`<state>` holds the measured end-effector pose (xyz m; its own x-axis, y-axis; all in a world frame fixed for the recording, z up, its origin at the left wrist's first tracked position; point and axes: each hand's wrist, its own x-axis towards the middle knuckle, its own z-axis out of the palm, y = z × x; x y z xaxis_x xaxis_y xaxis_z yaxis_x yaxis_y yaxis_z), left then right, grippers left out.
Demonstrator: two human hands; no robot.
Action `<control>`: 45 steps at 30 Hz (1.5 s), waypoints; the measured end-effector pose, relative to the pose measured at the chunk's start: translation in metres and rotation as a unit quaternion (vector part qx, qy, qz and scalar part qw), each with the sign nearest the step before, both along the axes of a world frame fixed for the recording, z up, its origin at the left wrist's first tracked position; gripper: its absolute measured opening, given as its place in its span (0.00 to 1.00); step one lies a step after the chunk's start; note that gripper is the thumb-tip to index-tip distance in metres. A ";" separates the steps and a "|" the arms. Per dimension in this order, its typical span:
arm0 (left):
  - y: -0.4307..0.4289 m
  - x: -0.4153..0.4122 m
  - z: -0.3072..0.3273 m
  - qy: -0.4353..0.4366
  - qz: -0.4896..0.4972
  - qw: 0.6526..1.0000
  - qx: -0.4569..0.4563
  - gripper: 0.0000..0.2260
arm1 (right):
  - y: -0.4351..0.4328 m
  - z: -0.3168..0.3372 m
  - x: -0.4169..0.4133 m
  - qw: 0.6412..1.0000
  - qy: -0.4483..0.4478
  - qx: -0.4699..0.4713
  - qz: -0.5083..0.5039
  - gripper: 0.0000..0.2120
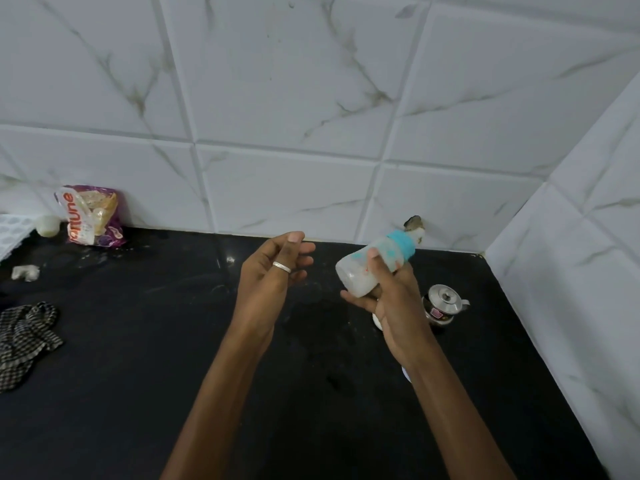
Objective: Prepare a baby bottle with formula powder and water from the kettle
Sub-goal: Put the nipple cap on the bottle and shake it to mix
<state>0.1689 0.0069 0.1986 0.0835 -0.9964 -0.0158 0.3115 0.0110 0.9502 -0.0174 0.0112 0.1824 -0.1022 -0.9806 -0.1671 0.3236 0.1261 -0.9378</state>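
Observation:
My right hand grips a baby bottle above the black counter. The bottle is cloudy white with a blue collar and a teat, and it tilts with the teat up and to the right; it looks blurred. White liquid shows in its lower end. My left hand hovers just left of the bottle, fingers loosely apart, holding nothing, with a silver ring on one finger. A small steel kettle with a lid stands on the counter just right of my right hand, partly hidden by it.
A purple and white packet leans on the tiled wall at the back left, beside a small white object and a white tray. A checked cloth lies at the left edge. Tiled walls close the back and right.

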 end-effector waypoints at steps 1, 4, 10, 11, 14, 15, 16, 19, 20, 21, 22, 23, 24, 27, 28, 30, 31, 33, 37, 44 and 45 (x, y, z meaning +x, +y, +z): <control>0.000 0.000 0.000 0.000 0.002 1.000 0.002 0.13 | 0.001 -0.001 0.003 1.000 0.017 0.008 0.014 0.33; 0.000 0.002 -0.001 -0.003 0.005 1.000 0.005 0.09 | 0.002 -0.005 0.004 0.993 0.071 0.012 0.089 0.31; 0.003 0.004 0.001 0.001 0.010 1.000 0.009 0.12 | -0.004 0.004 0.007 0.999 0.043 0.004 0.012 0.32; 0.003 0.004 0.001 0.001 0.010 1.000 0.009 0.14 | -0.004 0.002 0.006 0.996 0.070 0.004 0.052 0.30; 0.004 0.003 0.002 0.003 0.007 1.000 0.005 0.16 | -0.006 0.007 0.003 0.999 0.017 -0.004 0.048 0.28; 0.005 0.003 0.003 0.004 0.007 1.000 0.004 0.16 | -0.008 0.009 0.003 0.999 -0.029 -0.010 0.017 0.28; 0.005 0.003 0.003 0.003 0.008 1.000 0.005 0.15 | -0.009 0.009 0.002 0.999 -0.046 -0.017 -0.001 0.28; 0.004 0.003 0.002 -0.001 0.008 1.000 0.011 0.10 | -0.006 0.011 0.002 0.996 0.044 -0.019 0.070 0.29; 0.004 0.003 0.001 -0.004 0.006 1.000 0.012 0.09 | -0.005 0.011 0.001 0.994 0.059 -0.019 0.093 0.30; 0.004 0.003 0.001 -0.005 0.004 1.000 0.011 0.10 | -0.005 0.012 0.000 0.994 0.050 -0.021 0.093 0.31; 0.005 0.003 0.001 -0.004 0.003 1.000 0.010 0.10 | -0.006 0.014 -0.001 0.997 0.021 -0.027 0.069 0.30; 0.005 0.004 0.001 -0.004 0.002 1.000 0.008 0.12 | -0.007 0.015 -0.001 0.999 -0.019 -0.034 0.032 0.28; 0.006 0.005 0.001 -0.006 0.003 1.000 0.006 0.13 | -0.008 0.015 -0.002 0.998 -0.042 -0.038 0.006 0.27; 0.006 0.006 0.000 -0.006 0.006 1.000 0.008 0.13 | -0.004 0.014 -0.002 0.997 0.027 -0.028 0.065 0.27; 0.006 0.006 -0.001 -0.007 0.006 1.000 0.009 0.13 | -0.002 0.012 -0.003 0.994 0.051 -0.030 0.093 0.26; 0.007 0.007 -0.001 -0.008 0.004 1.000 0.009 0.13 | -0.002 0.014 -0.005 0.996 0.024 -0.044 0.075 0.24; 0.007 0.008 -0.002 -0.008 0.004 1.000 0.008 0.12 | -0.003 0.016 -0.004 0.998 -0.022 -0.052 0.039 0.24; 0.007 0.010 -0.003 -0.009 0.006 1.000 0.008 0.11 | -0.004 0.017 -0.002 0.996 -0.070 -0.057 0.000 0.25; 0.007 0.011 -0.003 -0.007 0.009 1.000 0.012 0.11 | 0.002 0.012 0.001 0.994 0.025 -0.032 0.104 0.31; 0.006 0.014 -0.004 -0.001 0.012 1.000 0.010 0.09 | -0.002 0.016 0.002 0.996 0.001 -0.042 0.085 0.28; 0.006 0.014 -0.004 -0.001 0.012 1.000 0.009 0.11 | -0.001 0.015 0.001 0.991 0.040 -0.036 0.126 0.28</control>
